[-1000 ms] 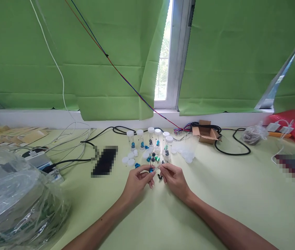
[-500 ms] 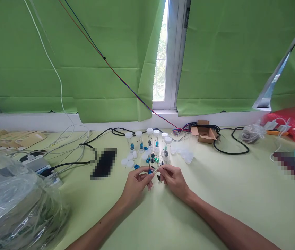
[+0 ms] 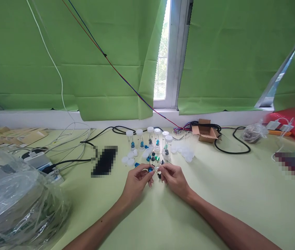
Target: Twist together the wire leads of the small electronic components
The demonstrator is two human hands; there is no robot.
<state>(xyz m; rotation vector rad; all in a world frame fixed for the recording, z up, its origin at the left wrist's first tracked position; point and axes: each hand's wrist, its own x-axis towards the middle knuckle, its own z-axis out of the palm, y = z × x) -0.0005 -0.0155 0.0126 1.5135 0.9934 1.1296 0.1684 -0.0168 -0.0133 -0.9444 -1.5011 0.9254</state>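
Between thumb and fingers, my left hand (image 3: 136, 179) pinches a small blue part (image 3: 150, 169) with a thin dark stem pointing up. My right hand (image 3: 173, 177) is closed in a pinch on a thin, pale metallic piece (image 3: 156, 168) that reaches across to the blue part; its exact kind is too small to tell. Just beyond the hands lie loose blue, green and black small parts (image 3: 153, 156). Behind them stand several clear tubes with white caps (image 3: 168, 139), each with a small blue or dark part inside. A black part (image 3: 159, 176) lies between the hands.
Loose white caps (image 3: 130, 162) lie left of the tubes, with more translucent caps (image 3: 188, 156) to the right. An open cardboard box (image 3: 205, 133) and black cable (image 3: 232, 152) are at the back. A plastic-wrapped bundle (image 3: 19, 205) fills the left front, near a power strip (image 3: 42, 166).
The view has shifted slightly. Both hands keep their pinches close together; the pale thin piece now shows more plainly, pointing at the blue part.
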